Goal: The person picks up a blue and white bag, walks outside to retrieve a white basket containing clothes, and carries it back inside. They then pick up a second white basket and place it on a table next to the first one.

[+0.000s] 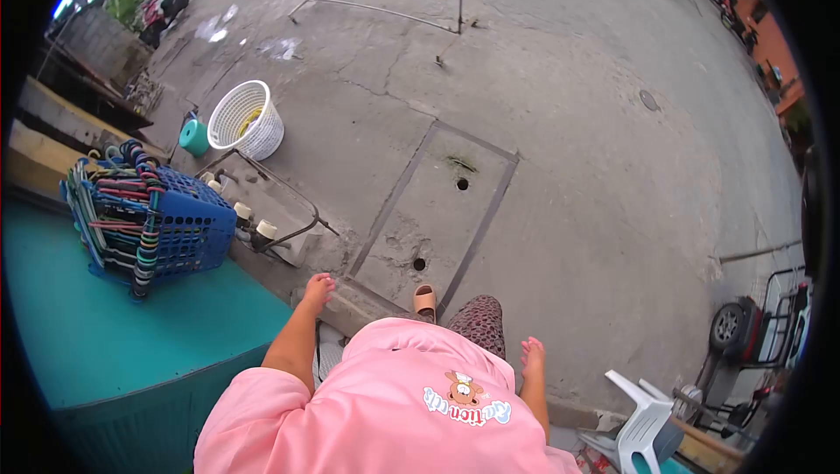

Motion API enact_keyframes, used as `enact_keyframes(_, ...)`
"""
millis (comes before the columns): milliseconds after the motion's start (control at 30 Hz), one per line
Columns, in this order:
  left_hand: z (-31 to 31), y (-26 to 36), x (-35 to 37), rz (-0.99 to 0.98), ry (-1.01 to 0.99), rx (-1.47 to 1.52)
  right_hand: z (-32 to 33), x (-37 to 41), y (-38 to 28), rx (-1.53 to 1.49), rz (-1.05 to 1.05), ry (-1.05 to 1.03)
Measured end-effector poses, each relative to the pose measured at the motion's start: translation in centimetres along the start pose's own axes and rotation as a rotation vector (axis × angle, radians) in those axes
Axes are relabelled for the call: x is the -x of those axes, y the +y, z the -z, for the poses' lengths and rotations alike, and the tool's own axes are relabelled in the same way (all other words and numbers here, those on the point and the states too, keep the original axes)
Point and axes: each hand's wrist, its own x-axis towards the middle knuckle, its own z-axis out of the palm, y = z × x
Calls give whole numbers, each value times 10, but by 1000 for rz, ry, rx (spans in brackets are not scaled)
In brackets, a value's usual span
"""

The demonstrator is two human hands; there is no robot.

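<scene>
My left hand (318, 286) hangs beside my pink shirt (394, 404), fingers loosely curled, holding nothing. It is close to the edge of a teal surface (105, 325). My right hand (532, 354) hangs at my right side, also holding nothing. A blue plastic basket (188, 224) hung with several coloured clothes hangers (118, 203) stands on the teal surface to my left. My sandalled foot (424, 300) steps on the concrete ground (560, 150).
A white laundry basket (247, 119) and a teal container (193, 137) sit on the concrete ahead left. A metal rack base (385, 10) stands farther off. A rectangular drain cover (433, 211) lies in front. White plastic chair (643, 426) and a wheeled cart (752, 325) at right.
</scene>
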Motion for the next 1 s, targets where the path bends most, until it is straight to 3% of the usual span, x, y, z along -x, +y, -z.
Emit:
enact_keyframes(233, -37, 17, -21, 15, 122, 308, -64, -78, -211, 448, 243, -192)
enact_keyframes(367, -65, -15, -39, 259, 304, 450, -152, -62, -378, 537, 518, -542)
enact_keyframes(500, -98, 5, -23, 408, 322, 564, -252, 56, -533, 937, 1047, -876)
enact_keyframes(567, -110, 23, -18, 251, 360, 601, -293, 140, -582, 1146, 1290, -1052)
enact_keyframes(633, -120, 43, -15, 243, 377, 671, -321, 201, -603, 1149, 1899, -1209)
enact_keyframes(667, -122, 51, -16, 231, 377, 715, -328, 234, -609, 1211, 2067, -1237)
enact_keyframes(733, -120, 42, -26, 230, 374, 712, -345, 283, -620, 1171, 2368, -1488)
enact_keyframes(900, -106, -13, -86, 412, 465, 937, -404, 343, -633, 1077, 2556, -1752)
enact_keyframes(1000, -79, 11, -114, 385, 468, 970, -446, 356, -645, 1134, 2627, -1794)
